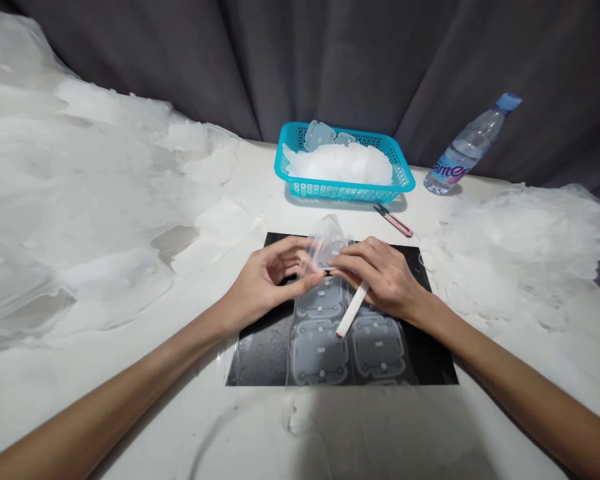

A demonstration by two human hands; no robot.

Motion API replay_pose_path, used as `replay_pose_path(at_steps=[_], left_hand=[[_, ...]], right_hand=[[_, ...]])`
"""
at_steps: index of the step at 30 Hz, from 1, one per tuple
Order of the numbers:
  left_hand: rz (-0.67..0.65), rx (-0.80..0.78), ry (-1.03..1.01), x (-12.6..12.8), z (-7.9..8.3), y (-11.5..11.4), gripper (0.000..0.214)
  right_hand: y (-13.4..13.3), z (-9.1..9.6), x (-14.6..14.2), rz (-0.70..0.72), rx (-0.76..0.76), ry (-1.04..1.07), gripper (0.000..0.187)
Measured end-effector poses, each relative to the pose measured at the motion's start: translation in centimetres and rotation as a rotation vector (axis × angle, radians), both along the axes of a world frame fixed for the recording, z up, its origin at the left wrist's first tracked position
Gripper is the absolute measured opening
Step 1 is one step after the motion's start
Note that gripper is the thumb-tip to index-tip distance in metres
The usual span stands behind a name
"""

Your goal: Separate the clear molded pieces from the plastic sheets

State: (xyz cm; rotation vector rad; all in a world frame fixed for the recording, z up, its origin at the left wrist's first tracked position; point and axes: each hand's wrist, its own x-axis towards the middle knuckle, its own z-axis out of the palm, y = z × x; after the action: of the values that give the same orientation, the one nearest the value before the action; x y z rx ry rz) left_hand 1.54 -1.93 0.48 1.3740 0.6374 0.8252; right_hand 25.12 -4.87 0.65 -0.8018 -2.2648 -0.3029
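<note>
A translucent plastic sheet [320, 363] with several rounded-square shapes lies over a black mat [433, 367]. At its far end, a raised flap of clear plastic [329, 233] stands between my hands. My left hand [267, 283] pinches the flap's left side between thumb and fingers. My right hand [387, 277] is closed around a thin white stick [353, 311], which has a reddish tip and slants down over the sheet. The fingertips of that hand also touch the flap. Part of the sheet under the right hand is hidden.
A turquoise basket [340, 190] at the back holds whitish translucent pieces. Before it lie small pink-handled thread snips [395, 221]. A water bottle [463, 153] stands at the back right. Translucent sheets pile up at left [95, 187], with a crumpled plastic heap [530, 240] at right.
</note>
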Motion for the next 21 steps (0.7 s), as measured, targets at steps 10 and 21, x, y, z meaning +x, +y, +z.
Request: replay_pose_path(at_steps=[10, 21], left_hand=[[0.039, -0.025, 0.012, 0.08, 0.19, -0.17, 0.045], [0.021, -0.006, 0.081, 0.04, -0.06, 0.36, 0.043]], right_hand=[[-0.12, -0.37, 0.32, -0.006, -0.007, -0.006, 0.014], [-0.33, -0.42, 0.03, -0.057, -0.094, 0.11, 0.011]])
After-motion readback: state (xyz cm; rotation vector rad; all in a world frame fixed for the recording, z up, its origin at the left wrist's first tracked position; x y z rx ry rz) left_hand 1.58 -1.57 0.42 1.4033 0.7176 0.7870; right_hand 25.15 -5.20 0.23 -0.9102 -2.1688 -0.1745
